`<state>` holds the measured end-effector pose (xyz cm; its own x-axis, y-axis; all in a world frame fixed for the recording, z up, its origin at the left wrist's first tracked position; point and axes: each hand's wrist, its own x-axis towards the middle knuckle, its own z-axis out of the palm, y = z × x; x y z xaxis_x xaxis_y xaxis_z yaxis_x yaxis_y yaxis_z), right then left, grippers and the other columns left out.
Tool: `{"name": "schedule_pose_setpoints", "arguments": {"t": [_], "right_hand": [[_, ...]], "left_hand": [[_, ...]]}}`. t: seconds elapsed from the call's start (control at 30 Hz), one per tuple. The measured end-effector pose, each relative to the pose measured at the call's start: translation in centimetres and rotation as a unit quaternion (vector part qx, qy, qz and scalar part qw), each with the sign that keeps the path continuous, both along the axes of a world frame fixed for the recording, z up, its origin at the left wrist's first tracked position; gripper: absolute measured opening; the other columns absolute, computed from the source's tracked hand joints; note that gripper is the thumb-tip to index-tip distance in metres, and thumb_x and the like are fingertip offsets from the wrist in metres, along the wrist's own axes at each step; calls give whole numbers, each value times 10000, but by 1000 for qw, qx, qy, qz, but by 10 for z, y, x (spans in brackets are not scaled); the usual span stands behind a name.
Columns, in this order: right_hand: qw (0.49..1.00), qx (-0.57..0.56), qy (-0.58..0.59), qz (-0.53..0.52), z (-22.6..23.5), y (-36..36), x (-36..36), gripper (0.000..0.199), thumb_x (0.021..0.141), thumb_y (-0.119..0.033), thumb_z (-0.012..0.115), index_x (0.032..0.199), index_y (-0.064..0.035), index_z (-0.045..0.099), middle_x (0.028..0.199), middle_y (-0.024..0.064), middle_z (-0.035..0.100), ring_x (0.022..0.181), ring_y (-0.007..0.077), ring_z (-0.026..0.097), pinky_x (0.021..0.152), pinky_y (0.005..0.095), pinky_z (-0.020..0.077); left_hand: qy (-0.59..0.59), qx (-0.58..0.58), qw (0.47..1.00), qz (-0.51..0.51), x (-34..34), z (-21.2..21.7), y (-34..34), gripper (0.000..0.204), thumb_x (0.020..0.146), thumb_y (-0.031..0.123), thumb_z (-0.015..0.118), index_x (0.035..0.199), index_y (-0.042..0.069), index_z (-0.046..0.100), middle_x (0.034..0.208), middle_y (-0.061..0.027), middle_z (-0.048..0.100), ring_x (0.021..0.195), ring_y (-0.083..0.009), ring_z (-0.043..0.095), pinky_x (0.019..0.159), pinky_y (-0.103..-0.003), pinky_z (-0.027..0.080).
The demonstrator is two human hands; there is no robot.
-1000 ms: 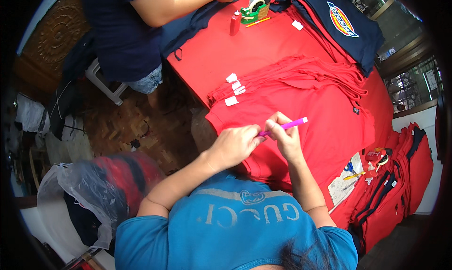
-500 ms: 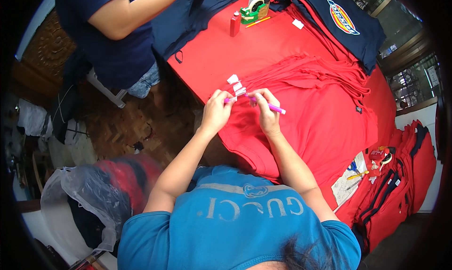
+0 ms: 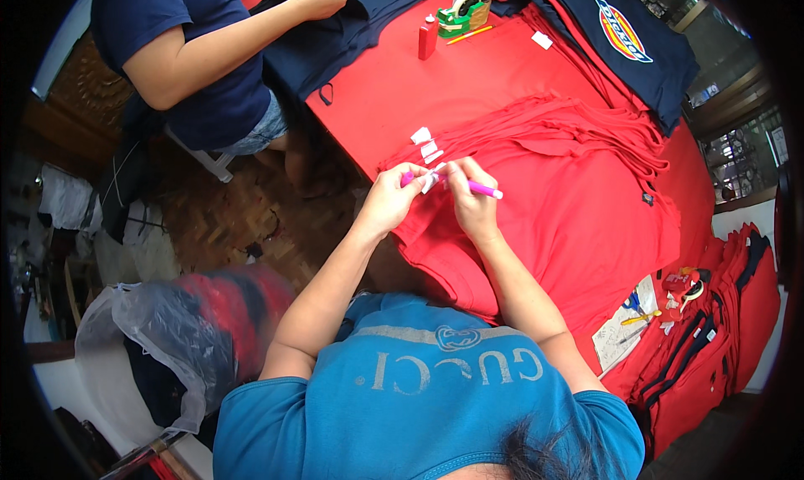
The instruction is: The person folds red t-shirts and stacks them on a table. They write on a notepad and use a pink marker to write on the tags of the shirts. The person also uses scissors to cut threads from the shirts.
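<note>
My right hand (image 3: 475,208) grips a pink pen (image 3: 484,190) like a writing tool, its tip end close to a small white label (image 3: 430,180). Pinched along the label's left side is my left hand (image 3: 389,199), with a pink piece that looks like the pen's cap (image 3: 408,178) sticking out of its fingers. More white labels (image 3: 430,152) lie in a row just beyond, along the edge of a pile of red garments (image 3: 553,203). Whether the pen tip touches the label is too small to tell.
A red bottle (image 3: 428,38), a green tape dispenser (image 3: 460,15) and a yellow pencil (image 3: 470,35) sit far on the red-covered table. Dark shirts (image 3: 603,19) lie far right. Another person (image 3: 193,69) stands far left. A plastic bag of clothes (image 3: 193,329) is near left.
My right hand has brought the pen up to the white label at my left fingertips. The other person's forearm has shifted. The whole view has moved slightly.
</note>
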<state>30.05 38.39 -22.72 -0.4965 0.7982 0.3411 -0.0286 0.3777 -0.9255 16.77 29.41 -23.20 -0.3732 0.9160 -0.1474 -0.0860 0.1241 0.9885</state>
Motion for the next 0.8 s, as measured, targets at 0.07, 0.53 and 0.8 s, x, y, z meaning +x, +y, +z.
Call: {"name": "schedule_pose_setpoints", "arguments": {"t": [0.07, 0.53, 0.8], "right_hand": [[997, -30, 67, -3, -1, 4, 2, 125, 965, -108, 572, 941, 4, 620, 773, 38, 631, 635, 95, 549, 544, 249, 429], [968, -230, 90, 40, 9, -5, 43, 187, 1001, -177, 511, 1109, -25, 531, 815, 31, 529, 621, 87, 543, 556, 237, 451], [992, -123, 15, 11, 15, 4, 35, 138, 949, -128, 583, 910, -3, 628, 741, 18, 621, 610, 61, 527, 555, 228, 428]], "left_hand": [[21, -9, 1000, 11, 1, 0, -1, 174, 952, 98, 580, 1062, -25, 634, 973, -48, 665, 918, -97, 600, 838, -248, 473], [432, 50, 900, -18, 13, 23, 15, 273, 877, 173, 661, 1118, 49, 634, 1077, -139, 610, 930, -325, 649, 818, -399, 522], [142, -2, 990, 13, 4, -7, 38, 177, 931, 125, 611, 1024, -8, 681, 1023, -144, 707, 935, -207, 676, 859, -328, 499]]}}
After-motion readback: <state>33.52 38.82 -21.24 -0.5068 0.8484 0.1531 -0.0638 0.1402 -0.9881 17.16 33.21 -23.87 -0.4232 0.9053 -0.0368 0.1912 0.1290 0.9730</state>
